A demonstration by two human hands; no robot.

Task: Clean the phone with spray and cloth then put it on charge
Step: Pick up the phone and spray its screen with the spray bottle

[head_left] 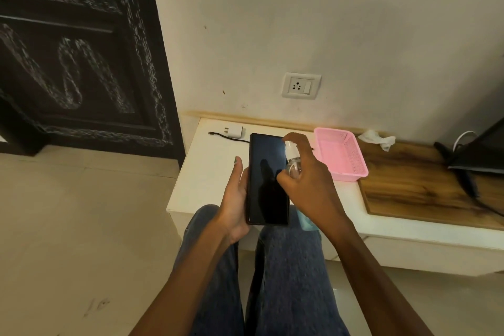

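While we sit at the bench, our left hand cradles the phone screen-up above our knees, fingers curled along its left edge. Our right hand grips the spray, fingers wrapped round the clear bottle, one on the white nozzle over the screen. At 11 o'clock from the phone lies the charger with its cable. At 2 o'clock sits a pink basket, a crumpled cloth beyond it. A socket is on the wall at 12.
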